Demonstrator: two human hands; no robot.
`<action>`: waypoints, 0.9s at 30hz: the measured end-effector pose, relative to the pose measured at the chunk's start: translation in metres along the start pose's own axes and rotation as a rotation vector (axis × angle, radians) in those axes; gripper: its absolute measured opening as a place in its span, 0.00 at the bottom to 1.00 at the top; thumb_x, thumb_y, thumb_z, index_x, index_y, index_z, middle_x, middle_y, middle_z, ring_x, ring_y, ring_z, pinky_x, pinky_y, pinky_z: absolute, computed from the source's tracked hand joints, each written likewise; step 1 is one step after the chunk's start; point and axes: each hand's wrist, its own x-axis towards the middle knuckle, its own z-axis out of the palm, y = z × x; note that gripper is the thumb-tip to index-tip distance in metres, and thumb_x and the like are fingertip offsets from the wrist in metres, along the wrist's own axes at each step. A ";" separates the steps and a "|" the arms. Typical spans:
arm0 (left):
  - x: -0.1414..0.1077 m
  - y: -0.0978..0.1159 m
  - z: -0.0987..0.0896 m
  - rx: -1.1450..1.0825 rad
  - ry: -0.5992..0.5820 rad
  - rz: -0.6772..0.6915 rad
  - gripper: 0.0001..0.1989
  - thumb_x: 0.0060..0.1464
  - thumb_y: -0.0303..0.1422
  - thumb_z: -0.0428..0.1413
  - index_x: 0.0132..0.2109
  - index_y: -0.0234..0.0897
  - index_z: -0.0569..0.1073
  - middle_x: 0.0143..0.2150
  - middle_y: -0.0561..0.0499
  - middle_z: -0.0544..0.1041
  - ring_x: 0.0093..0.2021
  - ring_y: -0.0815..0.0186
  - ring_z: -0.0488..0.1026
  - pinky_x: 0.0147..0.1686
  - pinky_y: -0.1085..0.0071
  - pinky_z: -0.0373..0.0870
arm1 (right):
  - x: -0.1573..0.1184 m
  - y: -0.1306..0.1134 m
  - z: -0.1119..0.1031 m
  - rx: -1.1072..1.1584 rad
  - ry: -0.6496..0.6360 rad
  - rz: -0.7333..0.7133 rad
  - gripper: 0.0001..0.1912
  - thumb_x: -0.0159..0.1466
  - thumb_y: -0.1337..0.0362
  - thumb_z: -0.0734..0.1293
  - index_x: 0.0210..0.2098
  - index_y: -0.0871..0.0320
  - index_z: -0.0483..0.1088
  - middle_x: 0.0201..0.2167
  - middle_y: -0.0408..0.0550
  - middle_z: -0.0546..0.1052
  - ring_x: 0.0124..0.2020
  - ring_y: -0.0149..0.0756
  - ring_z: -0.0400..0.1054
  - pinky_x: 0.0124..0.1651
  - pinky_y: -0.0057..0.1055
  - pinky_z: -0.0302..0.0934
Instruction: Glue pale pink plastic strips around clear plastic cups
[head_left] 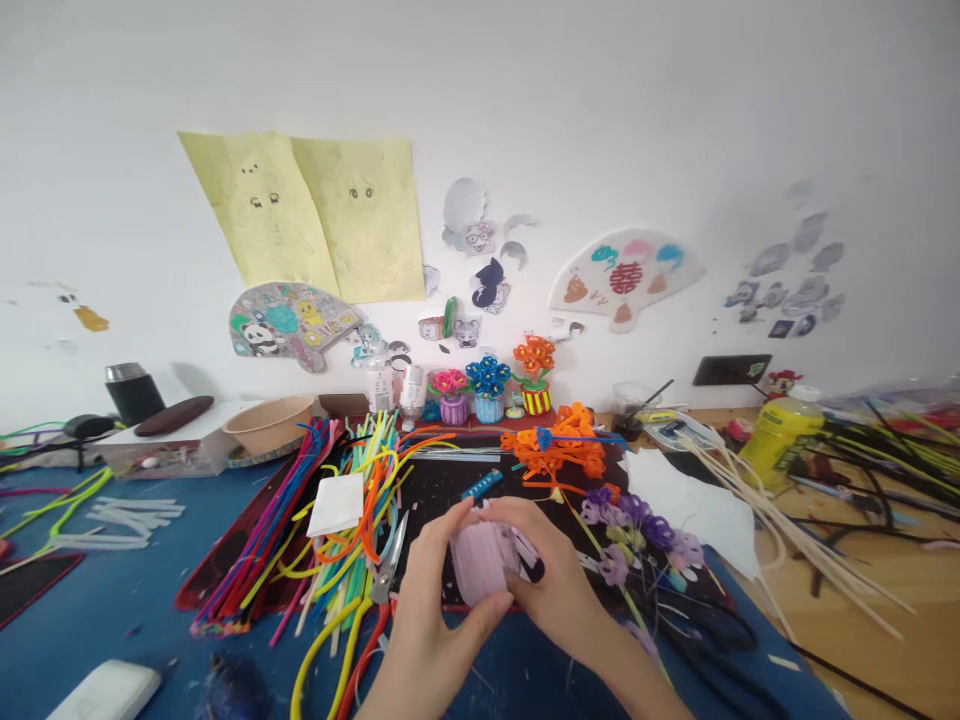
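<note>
A pale purple, ribbed, rounded piece (480, 562) is held between both hands at the front centre, above a black mat. My left hand (441, 590) curves round its left side, thumb at the bottom and fingers at the top. My right hand (551, 575) closes on its right side, with fingers over the top and the thumb near the lower edge. Some pale purple strips stick out beside the right fingers. Just behind the hands lies a small teal tube (482, 485). Scissors (390, 562) rest open left of my left hand.
Bundles of coloured pipe cleaners (281, 530) lie to the left, under a white square (336, 504). Purple flowers (637, 530) and orange ones (574, 450) are on the right. Small flower pots (489, 408) stand by the wall. A yellow bottle (781, 435) stands far right.
</note>
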 end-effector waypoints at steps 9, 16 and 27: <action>-0.003 0.000 0.002 -0.026 -0.028 -0.066 0.38 0.49 0.29 0.64 0.64 0.47 0.58 0.60 0.43 0.71 0.61 0.53 0.67 0.58 0.50 0.64 | -0.003 0.007 0.004 -0.082 0.044 -0.104 0.18 0.64 0.61 0.65 0.54 0.51 0.70 0.52 0.52 0.75 0.55 0.45 0.69 0.58 0.40 0.65; 0.018 0.015 -0.008 -0.187 0.056 -0.178 0.23 0.61 0.34 0.54 0.61 0.38 0.61 0.32 0.53 0.79 0.38 0.62 0.77 0.48 0.59 0.71 | -0.004 0.002 0.005 -0.092 -0.011 -0.098 0.30 0.56 0.76 0.61 0.56 0.51 0.68 0.56 0.50 0.73 0.59 0.42 0.66 0.63 0.42 0.61; -0.020 -0.011 -0.013 0.000 -0.027 -0.120 0.37 0.56 0.34 0.59 0.68 0.45 0.53 0.63 0.41 0.69 0.63 0.53 0.66 0.59 0.49 0.64 | 0.001 0.009 0.002 -0.112 -0.053 0.004 0.28 0.49 0.77 0.62 0.49 0.54 0.67 0.49 0.51 0.74 0.51 0.41 0.70 0.55 0.39 0.65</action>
